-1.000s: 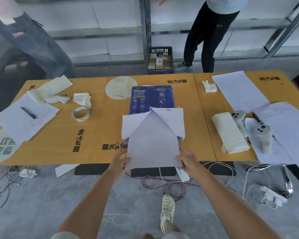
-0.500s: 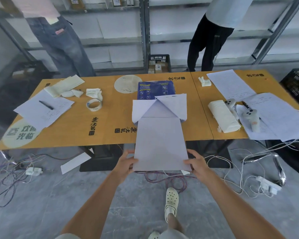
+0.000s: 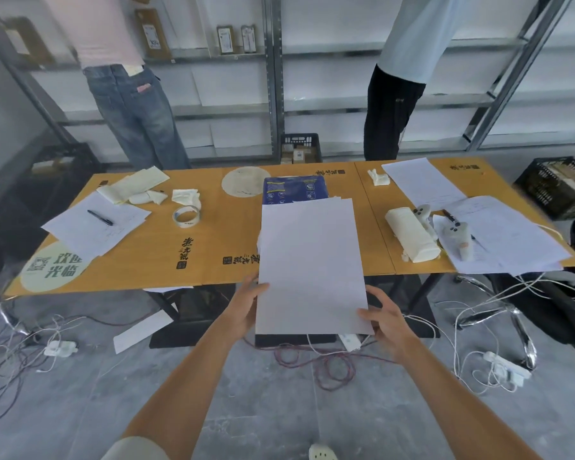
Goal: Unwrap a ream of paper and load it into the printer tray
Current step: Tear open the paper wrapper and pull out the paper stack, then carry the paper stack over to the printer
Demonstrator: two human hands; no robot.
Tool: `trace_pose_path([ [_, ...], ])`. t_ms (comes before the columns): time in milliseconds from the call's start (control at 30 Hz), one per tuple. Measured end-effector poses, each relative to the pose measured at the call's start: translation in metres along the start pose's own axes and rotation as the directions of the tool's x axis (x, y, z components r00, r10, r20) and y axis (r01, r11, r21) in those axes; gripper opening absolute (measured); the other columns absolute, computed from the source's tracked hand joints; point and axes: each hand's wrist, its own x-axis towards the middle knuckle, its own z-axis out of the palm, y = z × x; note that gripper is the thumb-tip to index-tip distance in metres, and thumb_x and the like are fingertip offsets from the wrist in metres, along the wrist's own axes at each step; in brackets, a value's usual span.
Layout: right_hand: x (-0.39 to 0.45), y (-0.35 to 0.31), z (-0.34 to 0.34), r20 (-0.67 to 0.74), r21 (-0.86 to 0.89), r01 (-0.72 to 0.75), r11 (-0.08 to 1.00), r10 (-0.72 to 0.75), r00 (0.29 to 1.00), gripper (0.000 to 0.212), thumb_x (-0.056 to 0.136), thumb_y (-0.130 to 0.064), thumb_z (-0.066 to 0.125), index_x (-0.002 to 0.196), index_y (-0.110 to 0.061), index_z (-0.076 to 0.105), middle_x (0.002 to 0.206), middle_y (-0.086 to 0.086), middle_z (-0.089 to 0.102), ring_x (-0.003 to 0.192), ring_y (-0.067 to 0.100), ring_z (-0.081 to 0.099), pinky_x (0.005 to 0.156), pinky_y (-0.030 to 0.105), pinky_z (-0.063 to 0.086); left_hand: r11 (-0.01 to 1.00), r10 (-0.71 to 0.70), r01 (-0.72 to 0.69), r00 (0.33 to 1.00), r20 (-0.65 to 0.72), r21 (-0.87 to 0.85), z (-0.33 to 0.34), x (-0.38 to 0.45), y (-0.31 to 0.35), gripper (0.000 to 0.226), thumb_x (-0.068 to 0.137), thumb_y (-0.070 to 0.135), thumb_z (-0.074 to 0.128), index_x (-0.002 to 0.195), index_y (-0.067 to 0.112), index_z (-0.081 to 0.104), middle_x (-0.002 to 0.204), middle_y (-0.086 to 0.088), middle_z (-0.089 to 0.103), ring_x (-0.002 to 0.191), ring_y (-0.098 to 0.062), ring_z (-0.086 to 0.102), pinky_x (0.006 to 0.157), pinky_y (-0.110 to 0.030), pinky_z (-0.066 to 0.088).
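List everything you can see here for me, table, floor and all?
paper stack: one, white, held up over the table's near edge
ream wrapper: one, dark blue, on the table behind the stack
table: one, orange-brown, across the middle
tape roll: one, whitish, left of centre
pen: one, black, on loose sheets at left
controllers: two, pale grey, on papers at right
crates: two, black, one far right, one behind the table
power strips: at least two, white, on the floor among cables
standing people: two, behind the table by the shelves
left hand: grips the stack's left edge
right hand: grips its lower right corner
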Motion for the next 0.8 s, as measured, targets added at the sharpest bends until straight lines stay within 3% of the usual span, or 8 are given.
trace_pose_path([
  [100,0.001,-0.014,-0.007,0.087,0.001,0.028,1.000,-0.028,0.996,0.050,0.082,0.012,0.053,0.121,-0.019,0.051,0.108,0.019,0.065,0.091,0.031,0.061,0.069,0.037,0.055,0.997,0.064,-0.064,0.998,-0.012,0.039,0.015,0.007,0.021,0.037,0.090,-0.001,0.045,0.123,0.015,0.051,0.107,-0.006,0.066,0.090,-0.022,0.067,0.075,-0.037,0.055],
  [200,0.006,-0.033,-0.011,0.151,0.030,0.033,0.999,-0.037,0.988,0.047,0.075,0.009,0.059,0.112,-0.020,0.053,0.109,0.019,0.064,0.092,0.034,0.061,0.069,0.038,0.053,0.997,0.071,-0.069,0.995,-0.072,0.020,0.023,0.017,0.031,0.047,0.089,-0.004,0.046,0.132,0.013,0.041,0.113,-0.009,0.061,0.097,-0.027,0.061,0.086,-0.046,0.050],
  [267,0.013,-0.044,-0.011,0.167,0.029,0.021,0.999,-0.026,0.986,0.046,0.070,0.002,0.058,0.109,-0.022,0.053,0.105,0.016,0.063,0.090,0.033,0.059,0.073,0.039,0.048,0.997,0.076,-0.075,0.991,-0.113,0.012,0.026,0.020,0.035,0.047,0.088,-0.004,0.048,0.132,0.014,0.040,0.115,-0.010,0.060,0.097,-0.027,0.061,0.084,-0.045,0.049],
  [367,0.029,-0.067,-0.006,0.208,0.001,0.006,1.000,-0.007,0.978,0.057,0.070,-0.006,0.061,0.123,-0.024,0.048,0.106,0.013,0.063,0.095,0.034,0.056,0.080,0.043,0.043,0.994,0.110,-0.113,0.984,-0.143,-0.011,0.027,0.026,0.043,0.048,0.086,-0.004,0.050,0.131,0.012,0.041,0.118,-0.012,0.058,0.097,-0.027,0.060,0.085,-0.046,0.049],
  [467,0.045,-0.097,0.005,0.227,-0.074,0.069,0.995,-0.051,0.972,0.054,0.082,-0.011,0.063,0.130,-0.026,0.042,0.118,0.010,0.062,0.106,0.032,0.058,0.089,0.047,0.047,0.984,0.178,-0.176,0.978,-0.109,0.033,0.032,0.025,0.058,0.039,0.087,-0.003,0.049,0.120,0.016,0.048,0.108,-0.004,0.062,0.095,-0.023,0.062,0.082,-0.041,0.052],
  [533,0.053,-0.118,0.017,0.230,-0.110,0.101,0.989,-0.074,0.970,0.050,0.086,-0.014,0.061,0.132,-0.024,0.041,0.118,0.006,0.061,0.105,0.028,0.060,0.082,0.041,0.051,0.975,0.218,-0.214,0.971,-0.100,0.053,0.032,0.025,0.070,0.036,0.087,-0.002,0.049,0.112,0.023,0.053,0.104,-0.002,0.064,0.093,-0.020,0.063,0.079,-0.037,0.053],
  [667,0.070,-0.146,0.043,0.235,-0.155,0.162,0.975,-0.123,0.964,0.045,0.089,-0.011,0.058,0.132,-0.015,0.043,0.115,0.006,0.061,0.094,0.021,0.061,0.082,0.040,0.050,0.966,0.259,-0.253,0.958,-0.121,0.062,0.020,0.027,0.085,0.048,0.087,0.004,0.052,0.132,0.019,0.043,0.121,-0.006,0.061,0.104,-0.024,0.062,0.080,-0.037,0.055],
  [800,0.081,-0.160,0.079,0.284,-0.165,0.214,0.963,-0.161,0.945,0.039,0.088,-0.006,0.058,0.124,-0.018,0.046,0.101,0.005,0.063,0.087,0.021,0.062,0.075,0.036,0.051,0.942,0.335,-0.326,0.929,-0.156,0.083,-0.001,0.019,0.101,0.040,0.088,0.000,0.048,0.122,0.020,0.047,0.110,-0.002,0.065,0.099,-0.025,0.062,0.074,-0.032,0.054],
])
